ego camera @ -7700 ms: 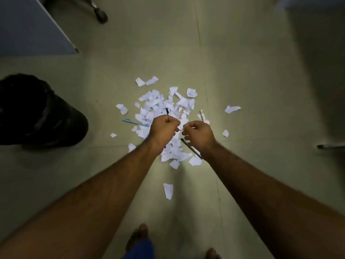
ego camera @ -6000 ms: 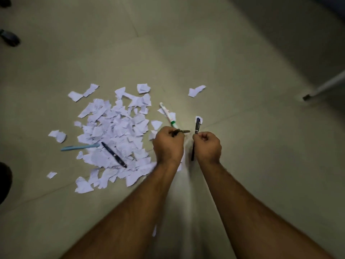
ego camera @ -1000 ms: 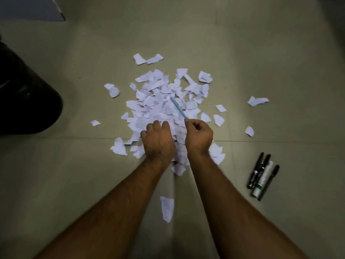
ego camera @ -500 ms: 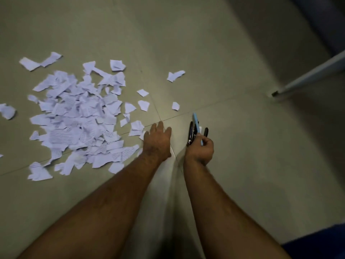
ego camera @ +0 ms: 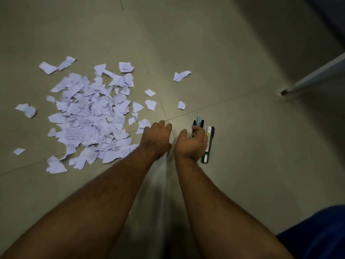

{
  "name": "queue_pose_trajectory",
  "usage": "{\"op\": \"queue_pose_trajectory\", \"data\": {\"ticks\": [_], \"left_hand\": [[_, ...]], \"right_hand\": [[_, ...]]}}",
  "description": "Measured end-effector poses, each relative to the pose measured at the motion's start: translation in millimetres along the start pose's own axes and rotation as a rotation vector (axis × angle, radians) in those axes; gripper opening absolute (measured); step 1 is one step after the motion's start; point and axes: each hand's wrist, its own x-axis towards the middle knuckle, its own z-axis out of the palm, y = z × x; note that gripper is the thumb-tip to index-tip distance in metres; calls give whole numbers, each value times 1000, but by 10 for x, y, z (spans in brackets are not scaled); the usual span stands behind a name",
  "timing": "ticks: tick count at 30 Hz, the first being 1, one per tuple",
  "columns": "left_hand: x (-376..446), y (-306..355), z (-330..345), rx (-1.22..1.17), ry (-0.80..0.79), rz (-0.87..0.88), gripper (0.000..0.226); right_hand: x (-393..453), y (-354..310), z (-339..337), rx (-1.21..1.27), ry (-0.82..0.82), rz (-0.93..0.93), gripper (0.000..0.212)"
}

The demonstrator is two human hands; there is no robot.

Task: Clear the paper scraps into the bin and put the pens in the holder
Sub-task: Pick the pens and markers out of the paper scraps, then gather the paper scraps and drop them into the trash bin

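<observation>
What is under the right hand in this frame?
The right hand covers a cluster of pens and a green-and-white marker on the floor; their lower ends are hidden. Grip unclear.

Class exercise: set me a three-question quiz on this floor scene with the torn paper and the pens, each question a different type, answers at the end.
1. True or false: the paper scraps lie heaped on the floor.
2. Which hand is at the pens? A left hand B right hand
3. Fill in: the marker beside the right hand has a ___ lower end.

Key: 1 true; 2 B; 3 green
</observation>
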Motion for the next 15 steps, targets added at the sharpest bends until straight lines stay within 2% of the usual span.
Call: {"op": "queue_pose_trajectory", "data": {"ticks": [3, 5, 10, 15], "left_hand": [[-126, -431, -280, 40, 181, -97, 31], [-250, -844, -480, -13, 217, -210, 22], [-864, -2093, -997, -304, 385, -655, 28], [-1511, -2944, -1390, -406, 432, -862, 35]], "right_hand": [[-205, -306, 213, 114, -215, 45, 23], [-422, -522, 382, 148, -400, 18, 20], [-1299, -1276, 753, 262, -768, -176, 13], [-2068, -1992, 954, 338, -986, -237, 16]]}}
